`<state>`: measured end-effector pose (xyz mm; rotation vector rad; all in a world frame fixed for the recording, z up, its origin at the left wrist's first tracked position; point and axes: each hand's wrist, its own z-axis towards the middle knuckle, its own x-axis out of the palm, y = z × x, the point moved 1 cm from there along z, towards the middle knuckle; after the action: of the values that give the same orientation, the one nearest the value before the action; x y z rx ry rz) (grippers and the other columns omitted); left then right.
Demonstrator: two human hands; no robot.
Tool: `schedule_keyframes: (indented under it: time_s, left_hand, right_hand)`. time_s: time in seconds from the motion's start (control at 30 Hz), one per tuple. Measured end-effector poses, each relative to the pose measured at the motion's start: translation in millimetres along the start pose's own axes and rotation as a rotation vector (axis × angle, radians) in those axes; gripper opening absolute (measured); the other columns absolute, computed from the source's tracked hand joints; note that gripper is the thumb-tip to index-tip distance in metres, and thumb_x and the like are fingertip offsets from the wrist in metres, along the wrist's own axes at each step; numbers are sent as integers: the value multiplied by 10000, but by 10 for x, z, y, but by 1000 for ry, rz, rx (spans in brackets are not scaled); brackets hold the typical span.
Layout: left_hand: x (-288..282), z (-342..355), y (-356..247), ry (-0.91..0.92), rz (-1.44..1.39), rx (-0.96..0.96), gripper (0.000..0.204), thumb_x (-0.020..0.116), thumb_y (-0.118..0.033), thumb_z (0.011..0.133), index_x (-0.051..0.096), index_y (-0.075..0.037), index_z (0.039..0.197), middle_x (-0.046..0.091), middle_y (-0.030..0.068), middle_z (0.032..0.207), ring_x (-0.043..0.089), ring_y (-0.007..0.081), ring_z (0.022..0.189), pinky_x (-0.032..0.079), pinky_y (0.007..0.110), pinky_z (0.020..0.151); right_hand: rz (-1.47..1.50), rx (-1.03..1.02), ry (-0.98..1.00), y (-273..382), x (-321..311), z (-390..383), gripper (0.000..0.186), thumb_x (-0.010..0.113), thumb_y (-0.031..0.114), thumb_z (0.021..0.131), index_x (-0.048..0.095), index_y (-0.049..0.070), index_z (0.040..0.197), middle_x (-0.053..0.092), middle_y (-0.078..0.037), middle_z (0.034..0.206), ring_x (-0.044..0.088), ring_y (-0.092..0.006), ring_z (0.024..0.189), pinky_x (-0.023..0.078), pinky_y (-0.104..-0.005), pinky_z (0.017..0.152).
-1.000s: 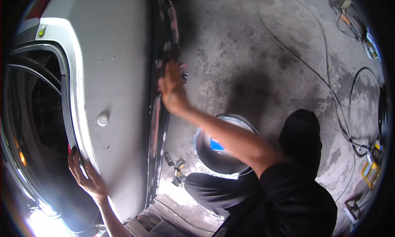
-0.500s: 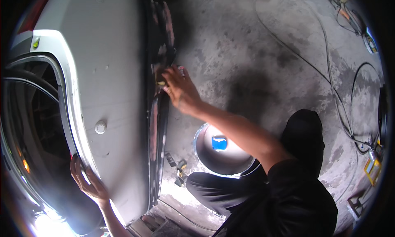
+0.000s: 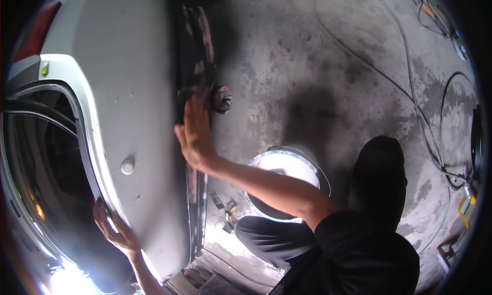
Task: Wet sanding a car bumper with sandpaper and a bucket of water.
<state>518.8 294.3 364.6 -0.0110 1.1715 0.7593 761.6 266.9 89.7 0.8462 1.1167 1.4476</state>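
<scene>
My left hand (image 3: 114, 226) rests on the light edge (image 3: 105, 182) of the car body around the dark glass (image 3: 51, 156), fingers apart. My right hand (image 3: 195, 133) lies over the long dark strip (image 3: 202, 36) with pink and pale patches beside the light grey panel (image 3: 138, 90). Its fingers are stretched out; their tips are slightly blurred, and what lies under them is hard to make out. Just right of them is a crumpled-looking roundish object (image 3: 222, 99). Below my right forearm a bucket (image 3: 302, 172) with pale contents is partly hidden.
My bent dark-clad legs (image 3: 376, 177) surround the bucket. Looping cables (image 3: 389, 85) lie on the stained concrete floor (image 3: 266, 64). Tools (image 3: 430, 15) and a yellow object (image 3: 466, 208) are at the right rim. Small dark pieces (image 3: 225, 208) lie by the car.
My right hand has moved left and down along the strip, its fingers straighter than half a second ago, when a yellow piece showed in them. The whole view has shifted slightly.
</scene>
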Motion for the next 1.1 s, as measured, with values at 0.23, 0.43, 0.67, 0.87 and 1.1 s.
schedule_keyframes:
  time_s: [0.23, 0.43, 0.67, 0.87, 1.1]
  left_hand:
    - [-64, -52, -26, 15, -19, -52, 477, 454, -337, 1146, 629, -20, 1456, 601, 243, 1507, 578, 447, 1395, 477, 589, 1142]
    - [5, 14, -47, 1, -7, -35, 489, 444, -360, 1149, 634, -29, 1455, 604, 239, 1506, 577, 444, 1401, 470, 598, 1144]
    - [-29, -18, -14, 5, 5, -48, 502, 440, -381, 1147, 637, -35, 1453, 606, 235, 1507, 578, 443, 1403, 467, 599, 1156]
    - [-14, -6, -19, 12, 17, -37, 514, 430, -402, 1148, 636, -44, 1453, 603, 230, 1510, 584, 442, 1396, 484, 606, 1139]
    - [40, 2, 14, 3, 2, -24, 511, 427, -401, 1150, 634, -48, 1455, 603, 229, 1509, 592, 437, 1383, 495, 612, 1123]
  right_hand:
    - [126, 292, 362, -358, 90, 554, 718, 501, 325, 1164, 256, -157, 1637, 168, -362, 1754, 198, -518, 1632, 245, -627, 1300]
    - [152, 78, 252, -315, 23, 368, 687, 476, 295, 1160, 286, -195, 1602, 207, -440, 1697, 247, -569, 1592, 266, -638, 1283]
    - [177, 60, 316, -119, -96, 28, 703, 492, 305, 1161, 249, -154, 1634, 225, -396, 1720, 180, -539, 1630, 202, -611, 1311]
    - [145, 120, 249, -387, 73, 412, 677, 510, 306, 1156, 306, -155, 1607, 276, -392, 1695, 248, -545, 1597, 274, -620, 1278]
    - [127, 125, 203, -960, -56, 614, 483, 525, 282, 1149, 547, -77, 1472, 566, -316, 1526, 517, -481, 1441, 418, -543, 1176]
